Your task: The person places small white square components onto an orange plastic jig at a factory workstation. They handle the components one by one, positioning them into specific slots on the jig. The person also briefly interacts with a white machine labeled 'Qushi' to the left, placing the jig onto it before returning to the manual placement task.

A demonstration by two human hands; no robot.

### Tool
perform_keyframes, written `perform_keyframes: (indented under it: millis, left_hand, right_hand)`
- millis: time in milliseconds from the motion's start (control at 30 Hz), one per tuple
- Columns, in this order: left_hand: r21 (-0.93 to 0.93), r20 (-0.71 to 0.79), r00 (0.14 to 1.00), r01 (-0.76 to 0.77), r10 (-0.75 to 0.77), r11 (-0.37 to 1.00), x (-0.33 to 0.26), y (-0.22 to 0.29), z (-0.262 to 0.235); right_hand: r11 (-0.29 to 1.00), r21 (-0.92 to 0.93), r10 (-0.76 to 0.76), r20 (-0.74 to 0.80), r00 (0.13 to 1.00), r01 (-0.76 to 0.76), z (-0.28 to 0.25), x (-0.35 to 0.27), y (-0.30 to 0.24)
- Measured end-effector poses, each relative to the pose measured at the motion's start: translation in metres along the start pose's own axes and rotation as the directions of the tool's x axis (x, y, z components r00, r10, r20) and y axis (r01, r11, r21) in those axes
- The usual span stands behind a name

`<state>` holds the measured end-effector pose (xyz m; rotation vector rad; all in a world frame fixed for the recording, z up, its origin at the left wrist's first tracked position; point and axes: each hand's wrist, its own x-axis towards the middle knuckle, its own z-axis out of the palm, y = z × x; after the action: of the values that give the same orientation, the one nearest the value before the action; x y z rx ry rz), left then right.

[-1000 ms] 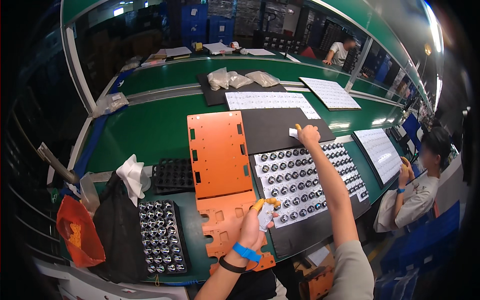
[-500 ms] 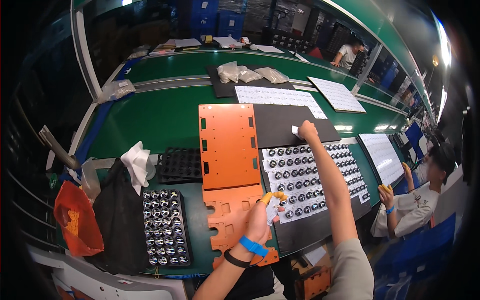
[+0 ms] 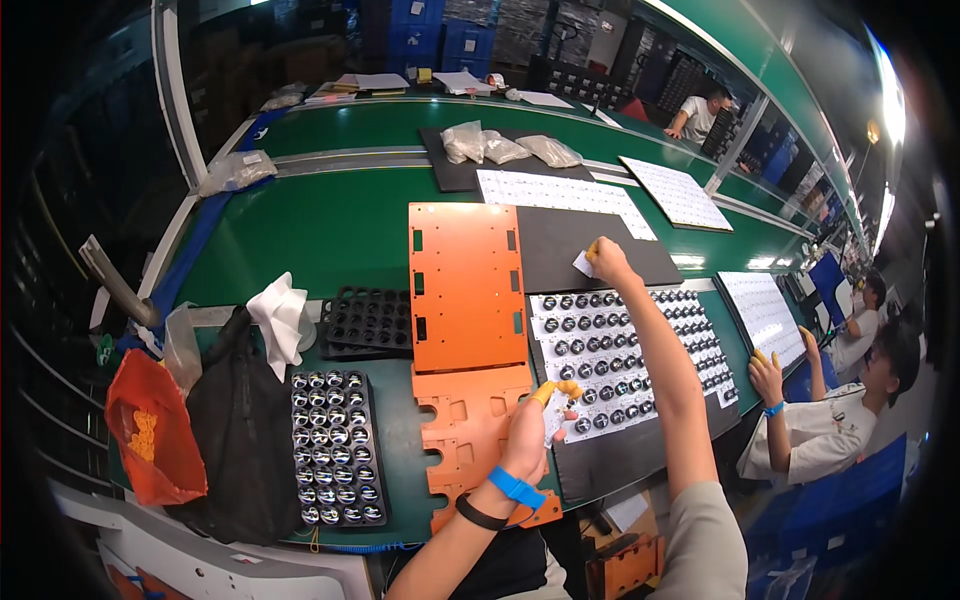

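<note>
My left hand (image 3: 528, 437), with yellow finger cots, is closed around some thin whitish pieces (image 3: 553, 418); their exact kind is unclear. It is above the right edge of the lower orange slotted plate (image 3: 460, 400). My right hand (image 3: 608, 262) reaches far forward and pinches a small flat white piece (image 3: 583, 263) over the bare part of a black board (image 3: 560, 235). Between my hands, white strips bearing rows of black round lenses (image 3: 600, 368) cover another part of the dark boards. My right forearm hides some of these lenses.
An upright orange panel (image 3: 466, 290) stands left of the boards. Left of it are a black tray of shiny lenses (image 3: 335, 445), dark trays (image 3: 365, 322) and a red bag (image 3: 160, 440) with yellow bits. At right, a co-worker (image 3: 830, 420) holds a white-topped board (image 3: 765, 315).
My right hand has shifted slightly left over the black board, and its white piece shows more clearly. The left hand keeps its hold on the whitish pieces. The whole view has shifted a little.
</note>
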<state>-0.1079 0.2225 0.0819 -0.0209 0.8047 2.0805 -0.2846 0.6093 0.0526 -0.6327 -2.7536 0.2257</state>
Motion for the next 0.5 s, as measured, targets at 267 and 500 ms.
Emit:
perform_keyframes:
  millis: [267, 500]
  left_hand:
    - [0.014, -0.027, 1.000, -0.004, 0.004, 1.000, 0.003, 0.002, -0.002]
    - [0.017, -0.027, 1.000, -0.003, 0.003, 1.000, 0.002, 0.002, 0.000]
  right_hand:
    - [0.954, 0.281, 0.093, 0.056, 0.994, -0.105, -0.039, 0.001, -0.018]
    - [0.928, 0.362, 0.069, 0.062, 0.996, -0.087, -0.045, -0.011, 0.010]
